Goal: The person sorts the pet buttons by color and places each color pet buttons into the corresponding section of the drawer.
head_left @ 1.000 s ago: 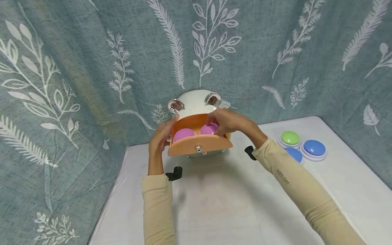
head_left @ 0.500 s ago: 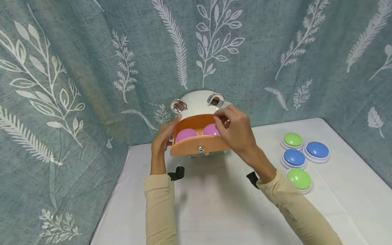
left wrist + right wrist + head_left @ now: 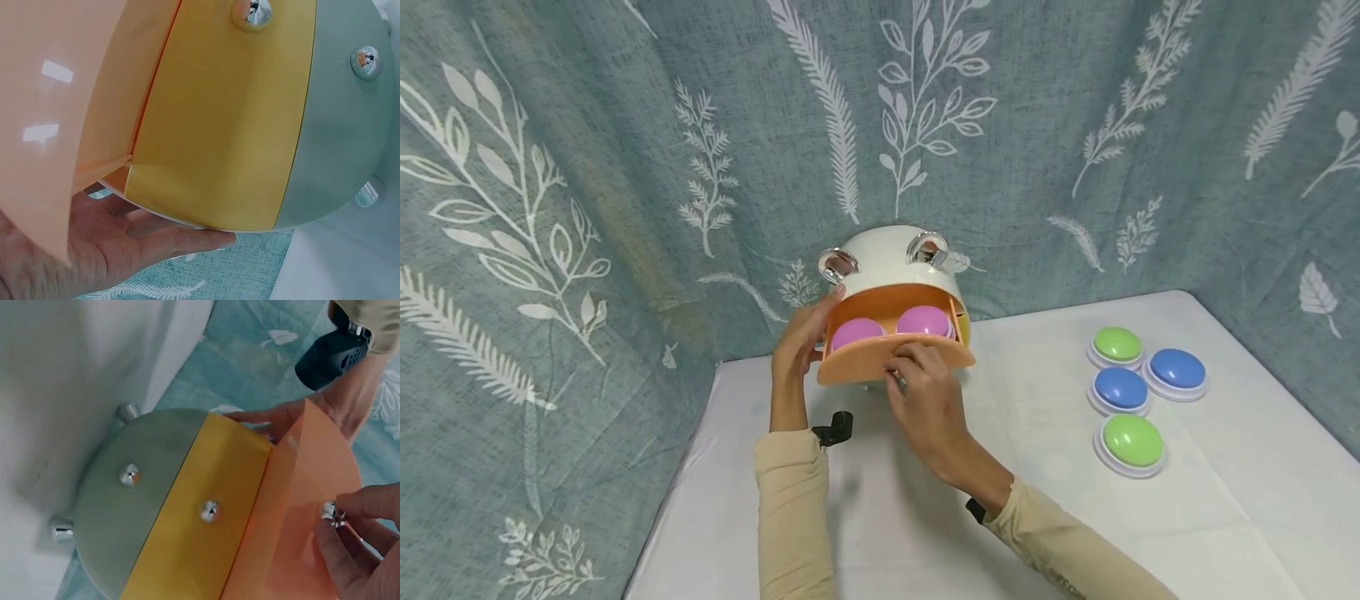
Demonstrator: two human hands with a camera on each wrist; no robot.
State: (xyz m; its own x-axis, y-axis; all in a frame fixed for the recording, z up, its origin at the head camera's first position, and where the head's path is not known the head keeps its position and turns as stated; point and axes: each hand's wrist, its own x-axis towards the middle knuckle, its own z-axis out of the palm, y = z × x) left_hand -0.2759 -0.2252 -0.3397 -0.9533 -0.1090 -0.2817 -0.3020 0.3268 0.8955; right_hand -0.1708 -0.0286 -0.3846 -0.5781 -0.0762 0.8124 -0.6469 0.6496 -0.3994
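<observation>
A rounded mini drawer cabinet [image 3: 887, 254] with a white top and two chrome rings stands at the table's back. Its top orange drawer [image 3: 850, 364] is pulled out, with two pink domed push lights [image 3: 923, 320] side by side in it. My right hand [image 3: 928, 404] pinches that drawer's chrome knob [image 3: 329, 510] between thumb and fingers. Against the cabinet's left side rests my left hand [image 3: 797, 342], its fingers stretched along the wall. Below, the yellow drawer [image 3: 225, 119] and the green drawer [image 3: 344, 125] are closed.
On the right of the white table [image 3: 1037, 533] sit two green domed lights [image 3: 1132, 440] and two blue domed lights [image 3: 1177, 368] on white bases. A patterned teal curtain [image 3: 1022, 183] hangs close behind the cabinet.
My right hand has let go of the right pink push light, lifted away, then come down to the orange drawer's knob. The left hand has stayed at the cabinet's side.
</observation>
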